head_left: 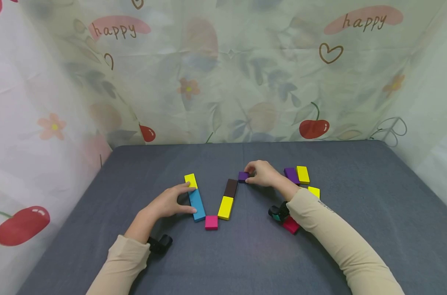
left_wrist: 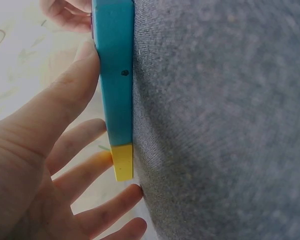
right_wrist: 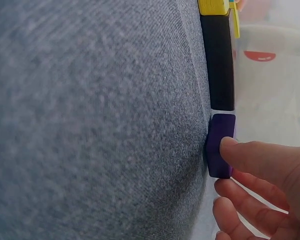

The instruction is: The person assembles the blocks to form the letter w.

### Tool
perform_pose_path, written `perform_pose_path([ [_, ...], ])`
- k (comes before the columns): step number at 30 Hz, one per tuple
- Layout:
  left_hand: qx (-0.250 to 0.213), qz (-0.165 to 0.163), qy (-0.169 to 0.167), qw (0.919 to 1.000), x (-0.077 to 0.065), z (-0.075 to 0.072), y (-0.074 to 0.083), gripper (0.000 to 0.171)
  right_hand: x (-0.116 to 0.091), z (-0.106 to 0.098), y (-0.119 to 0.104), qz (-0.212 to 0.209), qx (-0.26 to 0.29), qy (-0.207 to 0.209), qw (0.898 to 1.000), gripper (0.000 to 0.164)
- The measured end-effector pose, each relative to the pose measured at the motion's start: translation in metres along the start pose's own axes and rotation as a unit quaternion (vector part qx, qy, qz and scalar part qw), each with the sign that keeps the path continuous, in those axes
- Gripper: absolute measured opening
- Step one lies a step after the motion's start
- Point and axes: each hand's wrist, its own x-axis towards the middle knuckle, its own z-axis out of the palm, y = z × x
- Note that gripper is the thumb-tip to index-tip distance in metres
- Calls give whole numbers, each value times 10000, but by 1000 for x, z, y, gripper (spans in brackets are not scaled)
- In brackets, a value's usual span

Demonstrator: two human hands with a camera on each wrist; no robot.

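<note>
Currently R hand (head_left: 263, 173) pinches purple blk (head_left: 242, 177).

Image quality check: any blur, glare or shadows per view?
Head: soft shadow under left hand, no obvious glare. Left wrist: grey cloth blurs toward the right edge, backdrop pale. Right wrist: cloth soft at left, backdrop washed out, purple block comparatively crisp.

purple block (head_left: 242, 177) partly covered by the right hand (head_left: 265, 174), red block (head_left: 291, 225) toward the surface's (head_left: 245, 262) right edge partly behind the sleeve (head_left: 335, 233), lettering (head_left: 326, 206) too small for me
</note>
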Motion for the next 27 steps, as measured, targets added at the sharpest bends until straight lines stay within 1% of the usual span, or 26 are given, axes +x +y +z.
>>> perform_pose_path([
  [8, -15, -1, -6, 10000, 0, 0, 0, 72, 0, 1, -1, -34, -8, -6, 10000, 30],
  [27, 14, 2, -7, 10000, 0, 0, 0, 72, 0, 3, -1, 77, -22, 16, 10000, 29],
])
